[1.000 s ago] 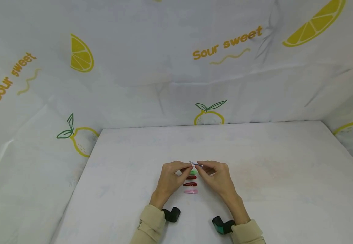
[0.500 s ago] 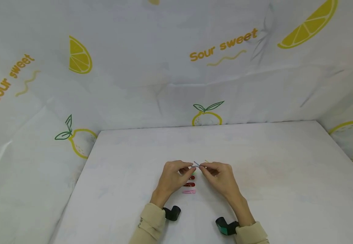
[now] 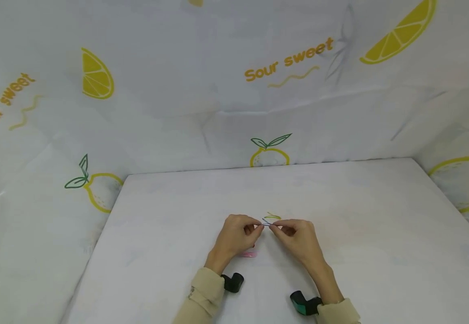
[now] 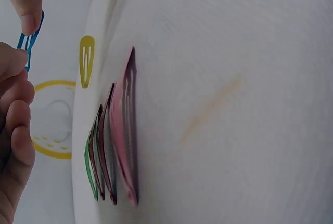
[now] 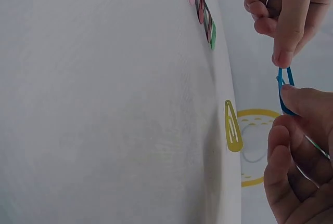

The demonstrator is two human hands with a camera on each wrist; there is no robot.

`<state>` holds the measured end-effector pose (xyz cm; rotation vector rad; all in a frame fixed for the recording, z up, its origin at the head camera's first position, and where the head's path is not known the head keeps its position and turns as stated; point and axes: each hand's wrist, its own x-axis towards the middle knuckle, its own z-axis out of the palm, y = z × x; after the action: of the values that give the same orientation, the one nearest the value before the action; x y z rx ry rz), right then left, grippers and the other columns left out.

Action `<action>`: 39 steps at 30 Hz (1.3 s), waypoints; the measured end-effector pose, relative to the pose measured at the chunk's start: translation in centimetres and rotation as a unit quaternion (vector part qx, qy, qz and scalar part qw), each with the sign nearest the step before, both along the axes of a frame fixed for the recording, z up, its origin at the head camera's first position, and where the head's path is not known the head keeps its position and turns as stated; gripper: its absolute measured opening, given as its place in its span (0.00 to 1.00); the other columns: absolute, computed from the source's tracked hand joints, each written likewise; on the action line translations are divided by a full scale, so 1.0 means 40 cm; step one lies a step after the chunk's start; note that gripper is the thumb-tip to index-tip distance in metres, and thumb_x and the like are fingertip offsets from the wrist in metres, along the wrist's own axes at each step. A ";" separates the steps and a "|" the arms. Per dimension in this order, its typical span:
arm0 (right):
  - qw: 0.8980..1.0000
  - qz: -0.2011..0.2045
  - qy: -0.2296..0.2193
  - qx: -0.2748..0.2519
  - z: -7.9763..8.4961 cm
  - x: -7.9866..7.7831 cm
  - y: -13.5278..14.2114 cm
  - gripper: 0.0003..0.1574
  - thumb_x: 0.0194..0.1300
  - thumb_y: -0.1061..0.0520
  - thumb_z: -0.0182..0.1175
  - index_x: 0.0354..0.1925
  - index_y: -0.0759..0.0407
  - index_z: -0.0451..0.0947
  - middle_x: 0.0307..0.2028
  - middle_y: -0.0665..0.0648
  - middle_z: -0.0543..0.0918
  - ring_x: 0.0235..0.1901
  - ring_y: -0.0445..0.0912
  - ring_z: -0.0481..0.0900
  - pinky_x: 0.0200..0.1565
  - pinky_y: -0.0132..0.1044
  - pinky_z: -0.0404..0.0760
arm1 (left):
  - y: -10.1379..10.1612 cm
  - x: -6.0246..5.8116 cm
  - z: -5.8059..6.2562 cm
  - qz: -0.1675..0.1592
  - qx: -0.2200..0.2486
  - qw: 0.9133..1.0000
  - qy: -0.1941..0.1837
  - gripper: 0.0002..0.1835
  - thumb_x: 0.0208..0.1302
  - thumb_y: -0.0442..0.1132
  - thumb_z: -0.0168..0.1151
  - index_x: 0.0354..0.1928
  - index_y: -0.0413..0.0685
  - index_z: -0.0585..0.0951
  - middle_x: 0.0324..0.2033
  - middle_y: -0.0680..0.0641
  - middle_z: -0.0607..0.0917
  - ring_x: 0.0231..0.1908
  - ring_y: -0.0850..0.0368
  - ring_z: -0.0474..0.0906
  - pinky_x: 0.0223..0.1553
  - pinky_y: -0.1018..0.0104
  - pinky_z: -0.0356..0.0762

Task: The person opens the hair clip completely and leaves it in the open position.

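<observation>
A blue snap hair clip (image 5: 290, 107) is held up above the table between both hands, its two arms spread apart. My left hand (image 3: 236, 236) pinches one end with thumb and forefinger, and my right hand (image 3: 299, 238) pinches the other end. Just beyond the fingers lies a yellow hair clip (image 4: 87, 62) on the table. Under the left hand, a row holds a pink hair clip (image 4: 125, 146), two dark red hair clips (image 4: 106, 146) and a green hair clip (image 4: 89, 156). In the head view the left hand hides most of that row.
The white table (image 3: 169, 202) spreads out on both sides of the hands. Behind it rises a white cloth backdrop (image 3: 169, 126) with lemon prints. Black devices (image 3: 233, 282) are strapped at both wrists.
Both hands have shifted right with the blue hair clip. The yellow hair clip has come into sight beyond them, while the left hand now covers more of the row. The head view has turned slightly right.
</observation>
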<state>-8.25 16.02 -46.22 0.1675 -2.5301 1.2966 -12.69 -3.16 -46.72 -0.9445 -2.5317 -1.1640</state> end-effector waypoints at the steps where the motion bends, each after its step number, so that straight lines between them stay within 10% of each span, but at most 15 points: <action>1: 1.000 -0.003 -0.008 0.001 -0.002 0.000 0.002 0.03 0.56 0.65 0.74 0.33 0.62 0.91 0.20 0.52 0.85 0.18 0.31 0.73 0.25 0.28 0.77 | 0.004 -0.001 -0.002 0.002 -0.008 1.000 -0.005 0.03 0.59 0.33 0.71 0.32 0.41 0.91 0.18 0.51 0.85 0.18 0.69 0.73 0.25 0.84 0.70; 19: 0.992 -0.057 -0.108 0.005 -0.022 -0.010 0.018 0.06 0.61 0.64 0.71 0.37 0.64 0.91 0.22 0.57 0.87 0.19 0.36 0.76 0.24 0.26 0.73 | 0.084 -0.005 -0.004 0.078 -0.136 0.987 -0.027 0.04 0.61 0.38 0.72 0.30 0.47 0.92 0.13 0.55 0.82 0.16 0.72 0.64 0.22 0.81 0.59; 39: 0.990 -0.073 -0.122 0.014 -0.027 -0.018 0.021 0.08 0.60 0.64 0.70 0.39 0.66 0.91 0.22 0.58 0.87 0.20 0.38 0.75 0.23 0.28 0.71 | 0.097 -0.011 -0.008 0.086 -0.176 0.980 -0.042 0.04 0.60 0.39 0.73 0.32 0.49 0.93 0.16 0.56 0.85 0.18 0.70 0.69 0.21 0.80 0.62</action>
<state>-8.96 16.84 -47.28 -0.1797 -2.7022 1.2942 -13.13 0.70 -47.04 -0.7355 -2.8801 -0.7356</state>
